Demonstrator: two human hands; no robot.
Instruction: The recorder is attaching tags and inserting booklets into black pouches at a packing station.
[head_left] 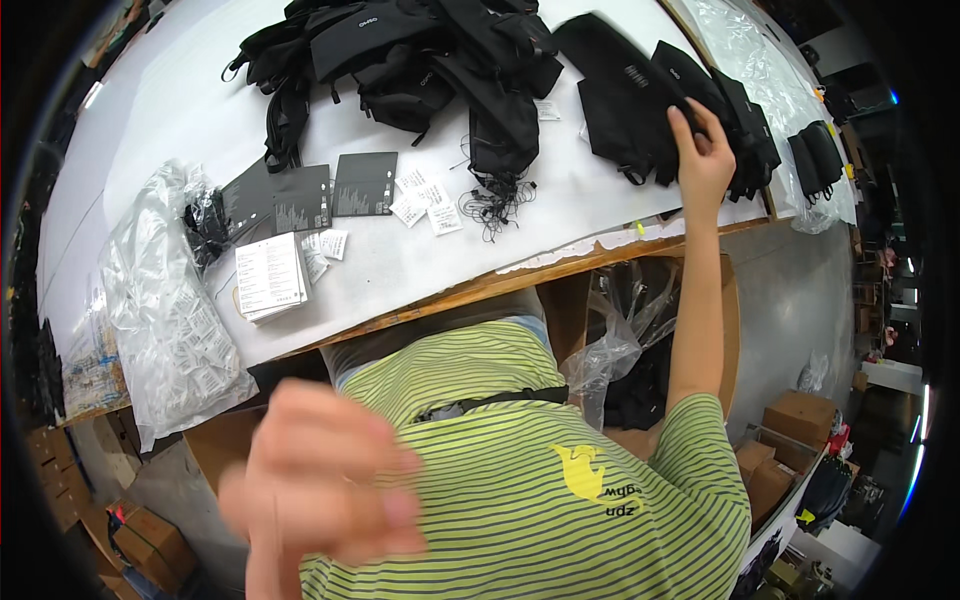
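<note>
Black bags point(620, 130) lie flat at right, probably done; loose heap point(365, 45) looks pending. My right hand point(708, 155) touches one, pinch unclear; left hand point(325, 475) blurred, curled, can't tell if holding.

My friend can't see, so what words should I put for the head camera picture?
A person's right hand touches black pouches on a white table, while their blurred left hand curls close to the camera. A heap of black bags, dark cards and a clear plastic bag lie there too.
</note>
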